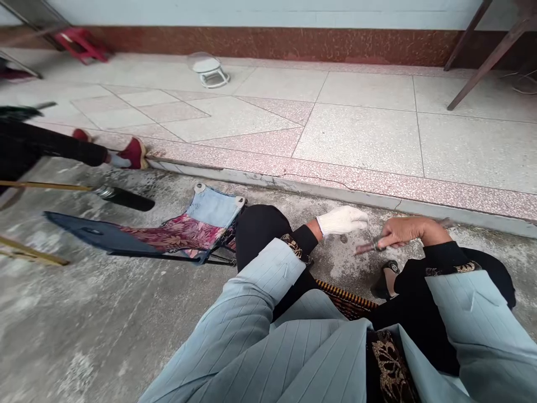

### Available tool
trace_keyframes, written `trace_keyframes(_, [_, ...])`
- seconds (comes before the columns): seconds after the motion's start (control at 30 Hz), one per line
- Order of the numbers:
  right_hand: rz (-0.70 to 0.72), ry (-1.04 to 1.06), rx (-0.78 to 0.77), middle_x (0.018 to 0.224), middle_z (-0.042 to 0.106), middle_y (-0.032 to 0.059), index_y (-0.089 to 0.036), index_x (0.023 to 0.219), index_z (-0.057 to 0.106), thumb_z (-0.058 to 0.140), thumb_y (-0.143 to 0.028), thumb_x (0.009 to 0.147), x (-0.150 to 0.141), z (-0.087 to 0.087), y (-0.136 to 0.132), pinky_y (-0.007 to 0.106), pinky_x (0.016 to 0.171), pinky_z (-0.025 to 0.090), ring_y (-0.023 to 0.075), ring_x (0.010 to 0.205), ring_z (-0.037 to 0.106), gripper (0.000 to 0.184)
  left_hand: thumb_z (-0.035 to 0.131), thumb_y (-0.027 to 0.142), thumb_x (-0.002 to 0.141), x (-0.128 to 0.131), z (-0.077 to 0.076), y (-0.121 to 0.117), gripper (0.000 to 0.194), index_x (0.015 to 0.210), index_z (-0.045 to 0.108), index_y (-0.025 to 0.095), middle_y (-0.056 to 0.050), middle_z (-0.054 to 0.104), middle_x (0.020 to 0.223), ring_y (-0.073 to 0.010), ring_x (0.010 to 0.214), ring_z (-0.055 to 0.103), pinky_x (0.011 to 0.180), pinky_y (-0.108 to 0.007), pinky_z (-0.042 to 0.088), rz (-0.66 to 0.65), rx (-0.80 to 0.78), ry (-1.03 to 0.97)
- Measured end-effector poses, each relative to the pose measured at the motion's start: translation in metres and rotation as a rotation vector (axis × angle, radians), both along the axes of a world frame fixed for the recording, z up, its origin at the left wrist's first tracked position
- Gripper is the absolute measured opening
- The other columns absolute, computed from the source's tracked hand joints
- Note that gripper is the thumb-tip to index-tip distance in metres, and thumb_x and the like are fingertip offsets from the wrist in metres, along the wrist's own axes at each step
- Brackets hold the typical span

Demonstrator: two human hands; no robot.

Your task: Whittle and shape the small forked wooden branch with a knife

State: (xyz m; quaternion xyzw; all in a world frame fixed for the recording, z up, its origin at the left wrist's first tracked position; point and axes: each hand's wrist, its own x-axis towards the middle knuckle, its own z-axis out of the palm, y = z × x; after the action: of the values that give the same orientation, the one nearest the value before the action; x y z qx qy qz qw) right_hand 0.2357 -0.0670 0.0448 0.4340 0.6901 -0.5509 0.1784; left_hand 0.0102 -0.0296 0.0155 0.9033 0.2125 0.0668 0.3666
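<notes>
The slim reddish-brown rod (364, 248) sits in the closed grip of your bare right hand (400, 232), its long axis roughly nine to three o'clock, tip toward nine. That hand is the nearer; from your gloved left hand (343, 220), whose fingertips look pinched on a thin strand (371, 234), the rod lies at about five o'clock, apart. Beyond both, at twelve, runs the step's edge (319, 193).

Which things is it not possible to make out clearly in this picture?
In the head view:
Slender tool: blurred; the right hand covers part.
Thin strand beside the gloved left hand: too small to identify.
Orange-and-black striped seat: mostly hidden by the jacket and trousers.
Person at left: upper body cut off by the left edge.
</notes>
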Motion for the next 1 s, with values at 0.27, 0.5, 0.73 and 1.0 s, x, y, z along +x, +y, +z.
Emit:
trace_keyframes(0.27, [-0.704, 0.528, 0.237, 0.062, 0.055, 0.0003, -0.016, 0.071, 0.057, 0.051, -0.064, 0.081, -0.002, 0.009, -0.003, 0.024, 0.048, 0.033, 0.0088, 0.048, 0.041, 0.049, 0.036, 0.031, 0.095, 0.011, -0.005, -0.011, 0.031, 0.094, 0.061, 0.012, -0.004, 0.062, 0.079, -0.011, 0.064, 0.051, 0.062, -0.023, 0.04, 0.198, -0.328, -0.093])
trace_keyframes(0.5, [-0.623, -0.351, 0.629, 0.072, 0.062, 0.0106, -0.016, 0.077, 0.064, 0.051, -0.065, 0.079, 0.002, -0.013, 0.018, 0.029, 0.054, 0.035, 0.0195, 0.062, 0.055, 0.051, 0.054, 0.032, 0.085, 0.005, 0.004, -0.012, 0.02, 0.081, 0.065, 0.015, -0.003, 0.061, 0.073, -0.014, 0.069, 0.052, 0.065, -0.023, 0.037, 0.084, -0.243, 0.008])
trace_keyframes(0.73, [0.004, 0.151, -0.115, 0.055, 0.053, 0.0001, -0.015, 0.065, 0.06, 0.052, -0.064, 0.081, 0.004, 0.008, -0.002, 0.024, 0.051, 0.036, 0.0096, 0.047, 0.044, 0.052, 0.051, 0.029, 0.086, -0.01, 0.019, 0.005, 0.022, 0.09, 0.065, 0.013, 0.0, 0.062, 0.08, -0.0113, 0.072, 0.052, 0.07, -0.021, 0.038, 0.075, -0.232, -0.03])
trace_keyframes(1.0, [-0.492, 0.563, 0.08, 0.064, 0.056, 0.0008, -0.014, 0.076, 0.061, 0.056, -0.061, 0.08, 0.004, 0.014, -0.003, 0.023, 0.048, 0.034, 0.0082, 0.049, 0.043, 0.048, 0.042, 0.034, 0.091, -0.005, 0.0, 0.001, 0.03, 0.099, 0.063, 0.013, -0.002, 0.06, 0.073, -0.0113, 0.061, 0.049, 0.064, -0.024, 0.039, 0.104, -0.315, -0.069])
